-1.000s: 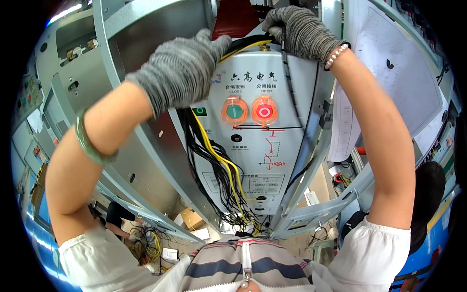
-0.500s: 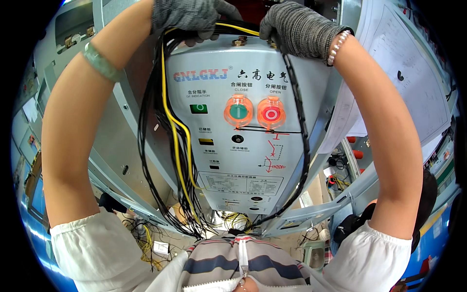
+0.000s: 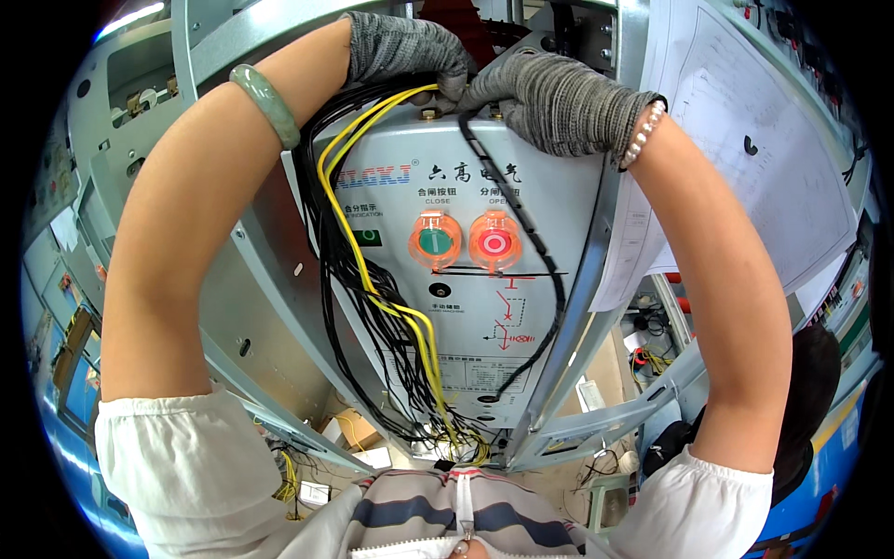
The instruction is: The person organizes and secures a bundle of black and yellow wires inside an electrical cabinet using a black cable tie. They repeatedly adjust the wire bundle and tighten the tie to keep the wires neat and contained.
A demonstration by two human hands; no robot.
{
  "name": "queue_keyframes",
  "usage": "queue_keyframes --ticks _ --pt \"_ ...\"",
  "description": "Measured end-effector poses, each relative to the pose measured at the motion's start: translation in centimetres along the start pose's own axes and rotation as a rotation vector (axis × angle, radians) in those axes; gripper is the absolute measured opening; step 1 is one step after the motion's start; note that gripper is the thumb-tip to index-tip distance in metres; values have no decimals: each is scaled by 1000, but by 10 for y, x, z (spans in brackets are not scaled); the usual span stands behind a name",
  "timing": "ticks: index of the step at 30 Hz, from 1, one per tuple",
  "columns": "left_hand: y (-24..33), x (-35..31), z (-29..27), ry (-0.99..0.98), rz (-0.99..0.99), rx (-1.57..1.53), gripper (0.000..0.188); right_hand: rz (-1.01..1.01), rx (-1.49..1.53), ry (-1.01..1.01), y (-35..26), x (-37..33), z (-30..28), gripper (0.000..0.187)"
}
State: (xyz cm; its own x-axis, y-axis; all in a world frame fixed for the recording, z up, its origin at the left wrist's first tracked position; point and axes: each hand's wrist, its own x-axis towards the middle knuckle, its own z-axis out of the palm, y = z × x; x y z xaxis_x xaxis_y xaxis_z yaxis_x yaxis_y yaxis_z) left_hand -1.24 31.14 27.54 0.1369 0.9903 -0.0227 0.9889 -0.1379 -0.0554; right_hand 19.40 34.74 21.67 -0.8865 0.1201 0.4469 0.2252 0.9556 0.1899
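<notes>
Both my hands wear grey knitted gloves and meet at the top edge of a light grey switchgear panel (image 3: 568, 186). My left hand (image 3: 416, 54) is closed around the upper end of a bundle of black wires (image 3: 328, 205) with yellow wires (image 3: 430, 345) among them. The bundle drapes down the panel's left half. Right beside it, my right hand (image 3: 554, 101) has its fingers pinched at the bundle's end, where a black spiral-wrapped cable (image 3: 559, 298) hangs down. Its fingertips are partly hidden. Below sit a green button (image 3: 435, 242) and a red button (image 3: 494, 242) under clear orange covers.
Metal cabinet frames flank the panel on both sides. Paper wiring drawings (image 3: 736, 140) hang at the right. At the lower right, a person with dark hair (image 3: 808, 401) is close to my right elbow. Loose wires and a small stool (image 3: 607, 503) are on the floor.
My left hand has moved right, up against my right hand. The wire bundle now spreads further over the panel's left half, and the spiral-wrapped cable's top has shifted left. The view has shifted slightly.
</notes>
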Motion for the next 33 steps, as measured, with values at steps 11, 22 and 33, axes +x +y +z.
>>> queue_keyframes --ticks 11,22,33 --pt "72 -17 8 210 -303 -129 44 -6 694 99 34 -3 -5 17" --pt "110 -10 10 371 -172 526 40 232 -303 -1 48 18 5 26" --pt "101 -11 7 251 -207 206 44 247 -302 83 37 23 7 28"
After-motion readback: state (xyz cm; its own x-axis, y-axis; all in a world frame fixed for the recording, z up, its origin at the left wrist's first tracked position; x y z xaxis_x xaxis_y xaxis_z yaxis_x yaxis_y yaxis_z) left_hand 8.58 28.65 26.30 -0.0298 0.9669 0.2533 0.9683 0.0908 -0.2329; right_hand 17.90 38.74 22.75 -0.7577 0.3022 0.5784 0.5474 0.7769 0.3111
